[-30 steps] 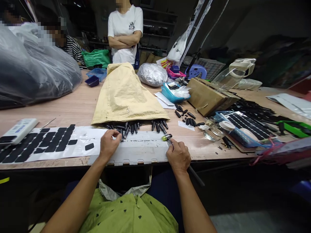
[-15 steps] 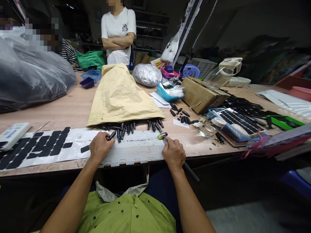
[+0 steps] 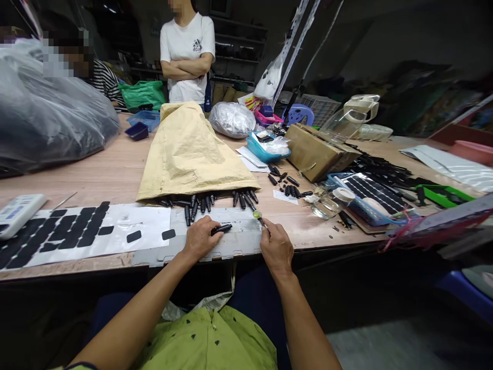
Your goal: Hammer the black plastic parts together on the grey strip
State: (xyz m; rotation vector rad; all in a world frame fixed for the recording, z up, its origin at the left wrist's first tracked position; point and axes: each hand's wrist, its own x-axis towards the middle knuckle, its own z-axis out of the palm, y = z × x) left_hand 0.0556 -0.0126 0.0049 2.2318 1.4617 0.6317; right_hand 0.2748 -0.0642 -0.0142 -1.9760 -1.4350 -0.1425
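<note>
The left hand (image 3: pixel 200 237) pinches a short black cylindrical plastic piece (image 3: pixel 222 228) between thumb and fingers. The piece lies roughly level, just above a pale grey cardboard strip (image 3: pixel 234 245). This strip runs along the near edge of the wooden worktop (image 3: pixel 115 174), directly in front of the mouth of the tan paper sack (image 3: pixel 192 154) — the reference for all positions below. The right hand (image 3: pixel 276 247) is closed round a slim metal tool with a yellow-green head (image 3: pixel 257 215). The head sits just right of the piece and apart from it.

Handling, as a judgement:
- Rest the left wrist on the strip so the piece cannot roll.
- Grip the piece behind its free end, with the fingers out of the tool's path.
- Bring the tool head in square and with a small motion — the piece looks light and smooth and would probably skid under a glancing contact.

At the sack's mouth lies a spill of loose black pieces (image 3: pixel 208 201). Left of the sack is a white backing sheet with rows of black rounded pads (image 3: pixel 77 231), and farther left a white remote control (image 3: pixel 17 213). Right of the sack are a blue plastic tray (image 3: pixel 264 150), a brown cardboard box (image 3: pixel 316 151) and dark solar panels (image 3: pixel 370 190). Behind the sack to the left sits a large grey plastic bag (image 3: pixel 50 118).

Behind the sack a person in a white T-shirt (image 3: pixel 187 56) stands with arms folded. A person in a striped shirt (image 3: pixel 103 82) sits behind it to the left. The room beyond is dim, with shelving.
</note>
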